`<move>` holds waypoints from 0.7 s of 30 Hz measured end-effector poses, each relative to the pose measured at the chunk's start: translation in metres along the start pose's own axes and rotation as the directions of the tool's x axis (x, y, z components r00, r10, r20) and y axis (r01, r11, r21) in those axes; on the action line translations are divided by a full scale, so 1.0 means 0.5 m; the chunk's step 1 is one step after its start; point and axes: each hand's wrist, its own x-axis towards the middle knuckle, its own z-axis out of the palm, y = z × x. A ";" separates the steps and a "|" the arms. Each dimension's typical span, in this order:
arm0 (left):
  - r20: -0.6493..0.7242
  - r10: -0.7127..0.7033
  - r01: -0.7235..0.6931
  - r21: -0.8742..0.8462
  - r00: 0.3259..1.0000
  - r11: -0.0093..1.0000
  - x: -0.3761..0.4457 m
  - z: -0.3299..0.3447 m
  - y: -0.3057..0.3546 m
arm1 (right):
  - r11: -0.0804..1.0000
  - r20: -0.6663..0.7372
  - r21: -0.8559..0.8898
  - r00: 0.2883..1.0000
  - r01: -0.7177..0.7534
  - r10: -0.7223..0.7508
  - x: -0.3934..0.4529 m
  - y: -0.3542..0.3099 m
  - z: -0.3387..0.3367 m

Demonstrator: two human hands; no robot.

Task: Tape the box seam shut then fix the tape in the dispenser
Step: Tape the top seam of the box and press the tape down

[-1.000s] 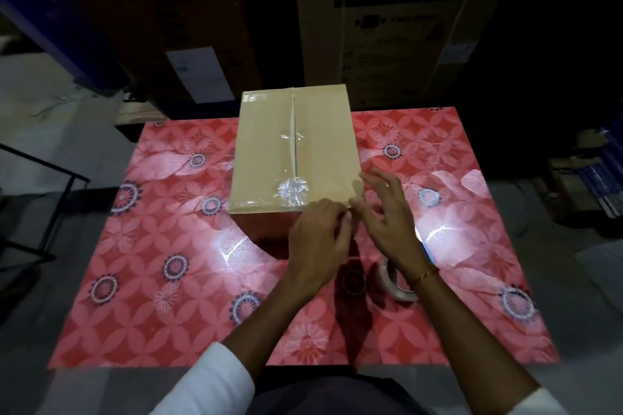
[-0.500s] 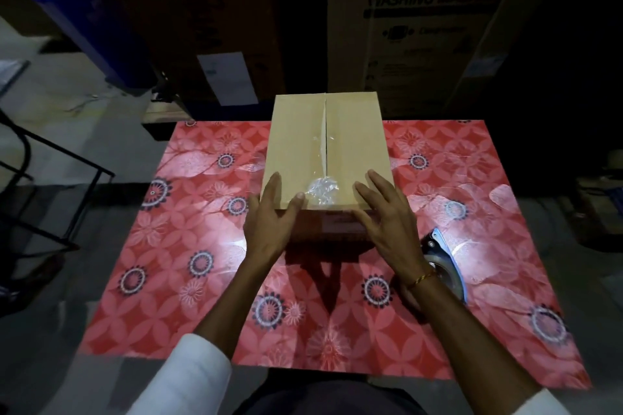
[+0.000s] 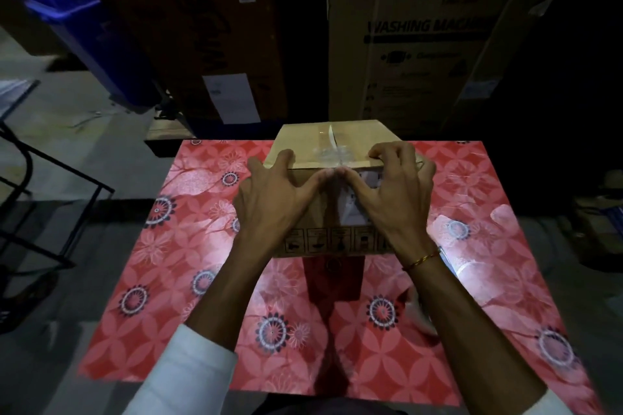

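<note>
A brown cardboard box [image 3: 303,135] stands at the far middle of the red flowered table [image 3: 188,246]. Clear tape [image 3: 332,140] runs along its top seam, with a crumpled shiny patch near the front edge. My left hand [image 3: 276,199] and my right hand [image 3: 394,192] grip the box's front top edge. The fingers lie over the top and both thumbs meet on the front face at the seam. Only a pale, blurred part of the tape dispenser [image 3: 418,313] shows beside my right forearm.
Behind the table stand a tall washing machine carton [image 3: 421,44] and a dark brown carton [image 3: 219,27]. A blue bin [image 3: 77,20] leans at the far left. A black metal frame [image 3: 50,185] stands on the floor to the left.
My hands have left the tape end and moved onto the box's front edge, thumbs now pressing together on the front face. The front face now shows, and my right arm covers the dispenser.
</note>
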 end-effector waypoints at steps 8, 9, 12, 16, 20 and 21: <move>0.105 0.036 -0.040 0.038 0.994 0.998 0.036 -0.018 -0.001 | 1.000 0.053 -0.015 0.998 0.024 -0.023 0.028 0.002 -0.006; 0.122 0.042 -0.048 0.043 0.992 0.998 0.040 -0.020 -0.001 | 0.999 0.061 -0.023 0.998 0.032 -0.031 0.029 0.003 -0.006; 0.145 0.049 -0.056 0.045 0.988 0.997 0.045 -0.021 0.001 | 0.995 0.121 -0.081 0.991 0.063 -0.053 0.037 0.008 -0.009; 0.171 0.058 -0.065 0.038 0.984 0.997 0.048 -0.019 0.007 | 0.990 0.193 -0.129 0.980 0.064 -0.039 0.055 0.018 -0.019; 0.198 0.085 -0.096 0.046 0.977 0.994 0.053 -0.025 0.005 | 0.988 0.235 -0.122 0.970 0.096 -0.065 0.061 0.023 -0.025; 0.208 0.091 -0.104 0.051 0.974 0.993 0.053 -0.027 0.003 | 0.986 0.249 -0.128 0.966 0.107 -0.072 0.060 0.024 -0.026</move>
